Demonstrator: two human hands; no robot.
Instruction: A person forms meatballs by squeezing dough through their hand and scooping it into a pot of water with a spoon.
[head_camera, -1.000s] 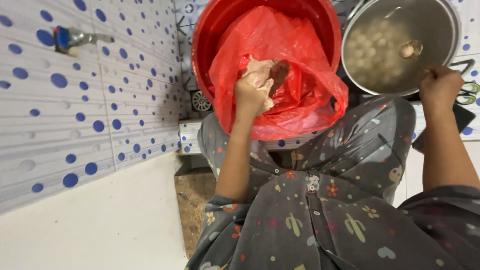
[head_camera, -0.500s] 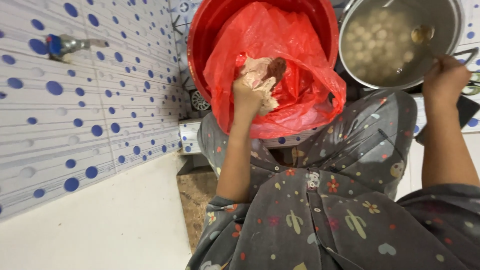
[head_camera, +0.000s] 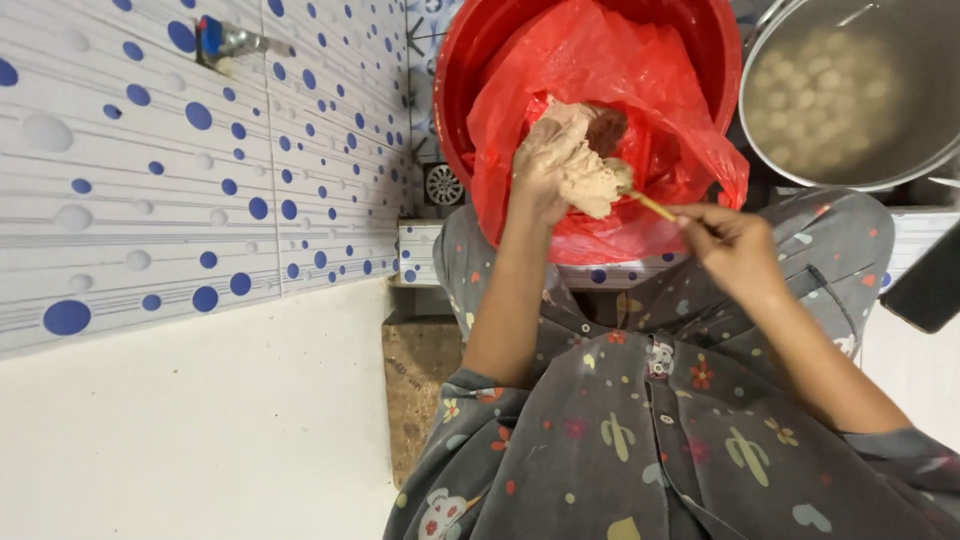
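Both hands are closed: left hand (head_camera: 545, 165) squeezes pinkish paste (head_camera: 590, 175), right hand (head_camera: 735, 245) pinches a spoon (head_camera: 640, 198) touching it.

Grey garment (head_camera: 650, 440) with colourful prints

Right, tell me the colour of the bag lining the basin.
Red: the plastic bag inside the red basin is a translucent red, seen in the head view.

The right hand (head_camera: 735, 245) is now away from the pot (head_camera: 850, 90) and over at the paste (head_camera: 585, 170), its spoon (head_camera: 640, 200) touching the lump in the left hand (head_camera: 545, 165).
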